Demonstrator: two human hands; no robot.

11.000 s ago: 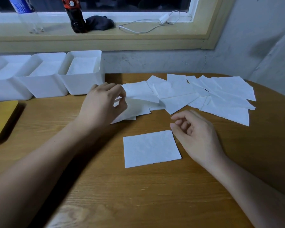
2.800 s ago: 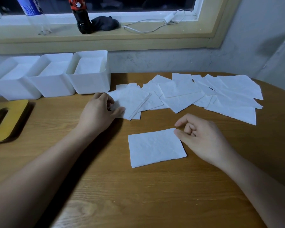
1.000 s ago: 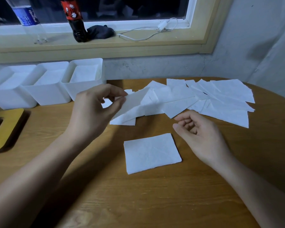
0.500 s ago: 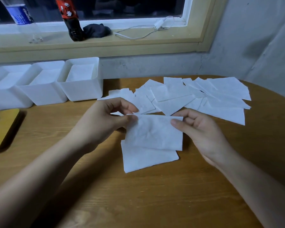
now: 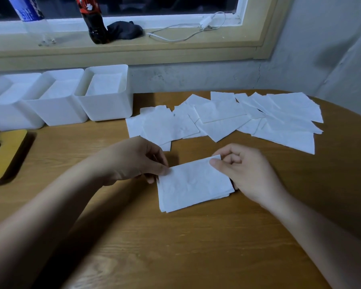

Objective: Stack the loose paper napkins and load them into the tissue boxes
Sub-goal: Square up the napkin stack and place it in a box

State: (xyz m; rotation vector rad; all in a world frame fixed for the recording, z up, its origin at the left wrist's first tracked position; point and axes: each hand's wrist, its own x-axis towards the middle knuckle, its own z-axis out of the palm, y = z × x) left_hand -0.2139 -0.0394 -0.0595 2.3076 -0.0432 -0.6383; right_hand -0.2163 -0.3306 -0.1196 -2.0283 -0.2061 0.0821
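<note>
A small stack of white paper napkins (image 5: 193, 184) lies on the wooden table (image 5: 175, 247) in front of me. My left hand (image 5: 133, 159) pinches the top napkin's far left corner between thumb and fingers. My right hand (image 5: 246, 172) pinches its far right corner. Several loose napkins (image 5: 227, 119) lie spread and overlapping across the table's far side. Three white tissue boxes (image 5: 104, 94) stand in a row at the far left, each holding white napkins.
A yellow wooden piece with a dark slot (image 5: 2, 155) lies at the left edge. On the windowsill stand a cola bottle (image 5: 94, 19) and a clear water bottle (image 5: 32, 19), beside a dark cloth (image 5: 124, 30) and a white cable (image 5: 186, 31).
My left hand lifted a napkin from the loose spread and carried it over. Both hands have lowered it onto the napkin in front of me, corners nearly matched.
</note>
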